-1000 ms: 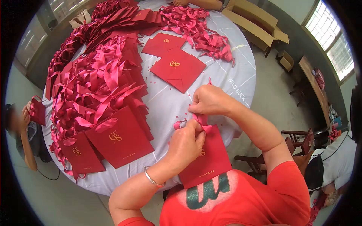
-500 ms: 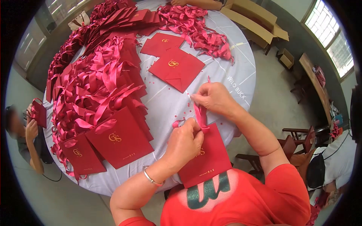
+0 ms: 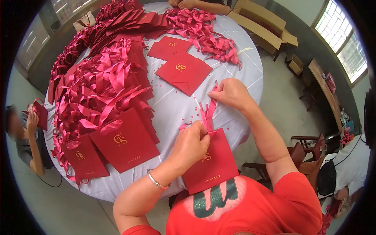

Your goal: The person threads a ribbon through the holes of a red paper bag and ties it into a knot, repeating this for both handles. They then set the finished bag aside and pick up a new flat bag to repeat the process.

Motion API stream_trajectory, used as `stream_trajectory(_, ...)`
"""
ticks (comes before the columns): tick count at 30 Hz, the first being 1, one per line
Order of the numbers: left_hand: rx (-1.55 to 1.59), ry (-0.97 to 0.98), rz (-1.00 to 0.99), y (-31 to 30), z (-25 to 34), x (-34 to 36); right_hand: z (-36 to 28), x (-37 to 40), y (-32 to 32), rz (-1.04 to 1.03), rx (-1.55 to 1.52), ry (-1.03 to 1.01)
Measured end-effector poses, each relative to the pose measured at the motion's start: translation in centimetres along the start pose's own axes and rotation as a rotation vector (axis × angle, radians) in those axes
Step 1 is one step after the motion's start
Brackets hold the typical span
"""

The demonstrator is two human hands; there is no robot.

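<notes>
A red paper gift bag (image 3: 213,168) with gold lettering rests against my chest at the table edge. My left hand (image 3: 192,141) is closed on its top edge, where pink ribbon comes out. Up and to the right, my right hand (image 3: 231,93) pinches a pink ribbon (image 3: 211,111) and holds it taut above the bag. A second ribbon end stands loose beside it. Two flat red bags (image 3: 184,72) lie on the table beyond my hands. To the left stands a dense row of finished-looking red bags (image 3: 124,141) with pink ribbon handles.
A heap of loose pink ribbons (image 3: 203,29) lies at the far side of the white-covered table (image 3: 244,78). Small red paper dots are scattered near the bag. Co-workers sit at left, far side and right. An open cardboard box (image 3: 260,25) stands behind.
My right hand has moved up and slightly right, drawing the ribbon further out of the bag. My left hand stays on the bag's top edge.
</notes>
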State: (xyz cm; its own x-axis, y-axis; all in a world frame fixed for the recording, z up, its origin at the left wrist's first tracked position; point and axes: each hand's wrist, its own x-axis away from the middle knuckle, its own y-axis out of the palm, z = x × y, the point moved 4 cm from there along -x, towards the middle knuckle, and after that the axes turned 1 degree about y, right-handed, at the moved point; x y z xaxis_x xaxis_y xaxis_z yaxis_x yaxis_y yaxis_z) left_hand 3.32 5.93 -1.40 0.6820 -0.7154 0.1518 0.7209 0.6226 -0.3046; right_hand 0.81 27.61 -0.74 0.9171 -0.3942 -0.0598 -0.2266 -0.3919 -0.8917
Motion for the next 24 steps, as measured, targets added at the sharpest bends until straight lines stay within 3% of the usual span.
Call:
stream_trajectory(4, 0.01, 0.025, 0.016, 0.1, -0.1, 0.2, 0.1, -0.4, -0.1, 0.161, 0.143, -0.002)
stream_trajectory(6, -0.01, 0.046, 0.025, 0.3, -0.4, 0.1, 0.0, -1.3, 0.0, 0.101, 0.145, 0.013)
stream_trajectory(8, -0.157, 0.184, 0.134, 0.2, -0.6, 0.1, 0.1, -2.0, 0.1, 0.04, 0.146, 0.028)
stream_trajectory(11, -0.207, 0.154, 0.14, -0.1, -0.4, 0.1, 0.6, -1.9, 0.5, -0.049, 0.017, 0.065)
stream_trajectory(13, -0.181, 0.14, 0.13, -0.4, -0.5, -0.1, 0.0, -0.4, -1.9, 0.154, -0.524, -0.036)
stream_trajectory(16, -0.098, 0.056, 0.07, -0.7, 0.0, -0.1, -2.2, 2.7, -5.6, -0.028, -1.226, -0.162)
stream_trajectory(18, -0.039, -0.017, 0.028, -0.8, 0.3, -0.1, -3.6, 5.5, -7.8, -0.243, -1.456, -0.32)
stream_trajectory(21, 0.057, -0.127, -0.021, -0.9, 0.2, -0.3, -5.1, 9.2, -9.0, -0.488, -1.654, -0.589)
stream_trajectory(24, 0.114, -0.177, -0.057, -0.8, 0.0, -0.2, -5.4, 12.0, -9.0, -0.626, -1.505, -0.656)
